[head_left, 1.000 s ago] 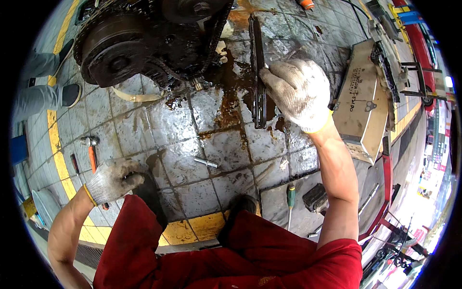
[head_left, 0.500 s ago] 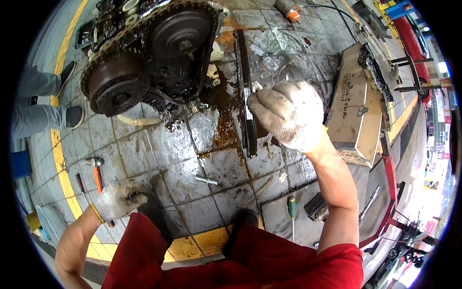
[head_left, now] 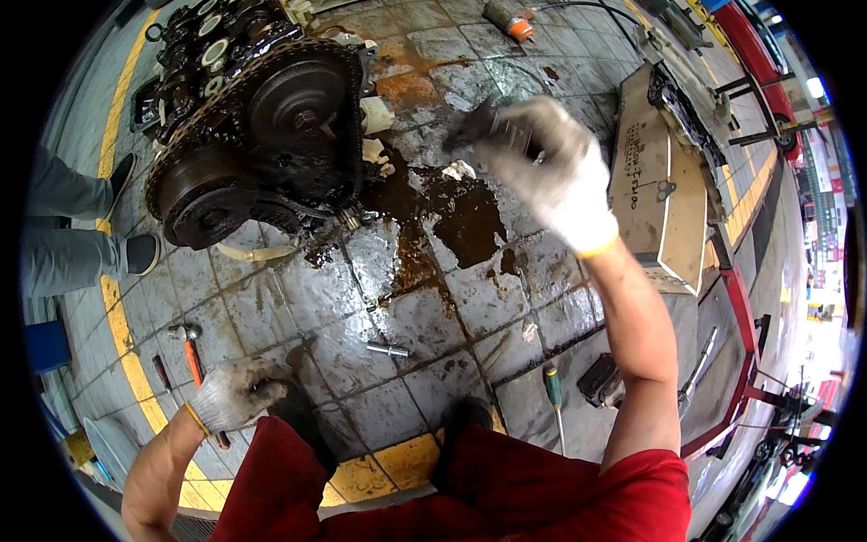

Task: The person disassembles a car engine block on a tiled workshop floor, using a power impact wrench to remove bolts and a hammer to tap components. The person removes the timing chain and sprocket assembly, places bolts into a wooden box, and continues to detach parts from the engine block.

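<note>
My right hand [head_left: 551, 167], in a white knit glove, is smeared by motion above the oily floor. Its fingers are closed on a dark strip [head_left: 470, 128], which is blurred too and seems to point away from me. To the left stands an oily engine [head_left: 298, 126] with large dark wheels and a chain [head_left: 361, 95] along its edge. My left hand [head_left: 237, 395], also gloved, rests by my left knee with its fingers curled, and nothing shows in them. Beside it lie a hammer [head_left: 192, 357] with an orange handle and a dark-handled screwdriver [head_left: 162, 370].
A cardboard box [head_left: 646, 194] stands at the right. A small metal pin [head_left: 387, 350], a green-handled screwdriver [head_left: 553, 387], a black block [head_left: 601, 379] and a long metal tool [head_left: 703, 361] lie near me. Brown oil [head_left: 470, 226] covers some tiles. Another person's shoes [head_left: 143, 254] are at the left.
The long dark strip has left its place over the oily floor, swung away from me in my right hand. My view has shifted slightly; my left hand stays by the knee.
</note>
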A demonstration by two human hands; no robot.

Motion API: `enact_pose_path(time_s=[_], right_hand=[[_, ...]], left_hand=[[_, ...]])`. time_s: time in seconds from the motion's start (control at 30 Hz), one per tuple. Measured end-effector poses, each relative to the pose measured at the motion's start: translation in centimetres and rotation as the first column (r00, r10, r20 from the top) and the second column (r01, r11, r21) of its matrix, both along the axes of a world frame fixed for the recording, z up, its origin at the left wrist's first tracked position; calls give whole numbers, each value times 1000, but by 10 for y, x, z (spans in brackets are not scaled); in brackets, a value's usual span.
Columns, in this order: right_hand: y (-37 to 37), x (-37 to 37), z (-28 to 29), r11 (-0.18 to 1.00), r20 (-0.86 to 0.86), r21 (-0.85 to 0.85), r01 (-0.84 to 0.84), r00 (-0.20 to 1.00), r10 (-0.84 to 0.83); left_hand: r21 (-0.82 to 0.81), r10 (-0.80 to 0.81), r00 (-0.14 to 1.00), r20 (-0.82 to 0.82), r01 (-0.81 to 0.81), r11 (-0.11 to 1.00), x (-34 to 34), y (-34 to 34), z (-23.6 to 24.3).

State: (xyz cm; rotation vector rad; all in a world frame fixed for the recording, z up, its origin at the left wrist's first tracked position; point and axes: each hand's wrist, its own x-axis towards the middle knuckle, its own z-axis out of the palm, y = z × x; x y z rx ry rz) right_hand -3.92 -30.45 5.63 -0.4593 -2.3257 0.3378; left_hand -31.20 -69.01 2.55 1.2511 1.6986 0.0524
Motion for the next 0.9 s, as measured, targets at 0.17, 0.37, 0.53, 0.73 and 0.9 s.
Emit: enact_pose_path(time_s=[0.17,0.37,0.53,0.73,0.9], right_hand=[[34,28,20,735,46,-639,226,965,-257],[65,92,41,815,-125,-500,292,907,-402],[63,147,129,712,-66,-356,605,744,-665],[111,255,137,497,89,713,494,640,-764],[157,298,70,520,362,735,436,397,-844]], left_hand=[[-162,48,999,-22,-51,985,9,15,10],[-88,36,999,35,-33,996,19,23,-7],[71,-96,995,-18,97,993,17,19,-32],[47,-66,998,-24,68,997,22,33,-35],[42,-137,990,-18,138,990,33,49,-33]])
